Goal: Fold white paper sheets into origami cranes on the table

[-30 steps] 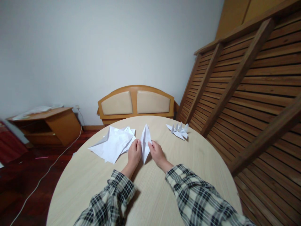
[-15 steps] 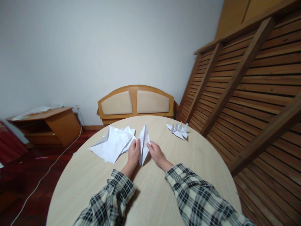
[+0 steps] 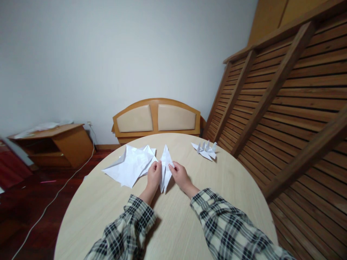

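Between my two hands is a folded piece of white paper (image 3: 166,162), a long pointed diamond whose lower end splits into two narrow points. My left hand (image 3: 154,177) pinches its left edge with thumb and fingers. On the other side, my right hand (image 3: 181,176) grips the right edge, thumb on top. Creased white paper sheets (image 3: 132,164) lie in a loose pile just left of my left hand. Several folded paper cranes (image 3: 206,150) stand bunched together at the table's far right.
The round pale wooden table (image 3: 179,231) lies under my forearms. Behind it stands a wooden headboard (image 3: 155,115) with cream panels. A slatted wooden frame (image 3: 271,101) leans at the right. A low cabinet (image 3: 65,144) and a white cable (image 3: 58,193) are at the left.
The folded paper has opened flatter between my hands, showing more of its front face, and its two lower points have spread apart. Both hands keep hold in nearly the same place.
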`<state>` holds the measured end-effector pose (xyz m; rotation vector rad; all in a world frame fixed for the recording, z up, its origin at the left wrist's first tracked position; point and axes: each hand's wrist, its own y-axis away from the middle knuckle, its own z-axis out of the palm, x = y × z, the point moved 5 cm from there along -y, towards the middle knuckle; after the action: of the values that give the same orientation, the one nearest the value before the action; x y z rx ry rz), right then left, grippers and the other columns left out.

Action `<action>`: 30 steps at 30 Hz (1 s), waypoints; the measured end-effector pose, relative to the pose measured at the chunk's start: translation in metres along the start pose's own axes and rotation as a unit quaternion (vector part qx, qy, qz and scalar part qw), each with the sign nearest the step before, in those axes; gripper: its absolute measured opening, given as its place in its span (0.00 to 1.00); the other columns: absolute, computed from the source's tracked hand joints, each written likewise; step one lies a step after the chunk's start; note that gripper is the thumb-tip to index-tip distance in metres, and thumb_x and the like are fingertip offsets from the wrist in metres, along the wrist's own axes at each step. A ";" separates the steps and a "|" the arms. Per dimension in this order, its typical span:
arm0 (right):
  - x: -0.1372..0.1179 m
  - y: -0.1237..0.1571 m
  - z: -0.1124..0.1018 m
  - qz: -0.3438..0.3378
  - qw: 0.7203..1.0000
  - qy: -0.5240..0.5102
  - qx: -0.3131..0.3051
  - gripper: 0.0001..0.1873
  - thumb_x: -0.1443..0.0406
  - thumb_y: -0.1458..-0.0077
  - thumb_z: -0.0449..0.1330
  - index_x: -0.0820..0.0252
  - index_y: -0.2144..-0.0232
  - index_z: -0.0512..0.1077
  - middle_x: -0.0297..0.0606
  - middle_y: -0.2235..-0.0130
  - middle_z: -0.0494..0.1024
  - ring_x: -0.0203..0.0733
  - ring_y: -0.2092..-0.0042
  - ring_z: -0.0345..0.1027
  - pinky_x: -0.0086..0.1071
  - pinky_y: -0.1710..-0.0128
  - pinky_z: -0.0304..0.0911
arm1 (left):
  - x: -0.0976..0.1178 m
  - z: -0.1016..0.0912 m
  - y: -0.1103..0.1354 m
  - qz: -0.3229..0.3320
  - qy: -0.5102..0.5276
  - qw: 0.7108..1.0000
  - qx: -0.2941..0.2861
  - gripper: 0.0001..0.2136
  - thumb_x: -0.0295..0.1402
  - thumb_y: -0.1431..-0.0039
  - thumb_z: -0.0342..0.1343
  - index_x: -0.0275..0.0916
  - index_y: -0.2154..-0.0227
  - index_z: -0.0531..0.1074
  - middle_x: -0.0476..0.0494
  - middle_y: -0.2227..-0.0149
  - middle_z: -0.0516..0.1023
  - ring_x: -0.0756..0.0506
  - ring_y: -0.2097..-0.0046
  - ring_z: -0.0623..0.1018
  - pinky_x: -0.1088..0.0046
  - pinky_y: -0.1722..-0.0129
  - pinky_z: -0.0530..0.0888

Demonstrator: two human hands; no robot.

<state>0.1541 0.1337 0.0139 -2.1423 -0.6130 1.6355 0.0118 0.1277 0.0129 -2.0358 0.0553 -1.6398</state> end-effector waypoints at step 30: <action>-0.032 0.004 -0.003 -0.140 0.975 0.174 0.018 0.12 0.72 0.40 0.54 0.58 0.58 0.74 0.43 0.57 0.76 0.47 0.53 0.67 0.42 0.49 0.64 | -0.005 0.013 0.005 -0.078 0.167 0.982 -0.040 0.16 0.47 0.47 0.59 0.39 0.70 0.67 0.55 0.76 0.66 0.51 0.74 0.66 0.77 0.74 0.64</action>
<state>0.1504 0.1126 0.0379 -2.1301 -0.7268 1.0837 0.0238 0.1294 0.0048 -1.8389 0.0839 -2.0963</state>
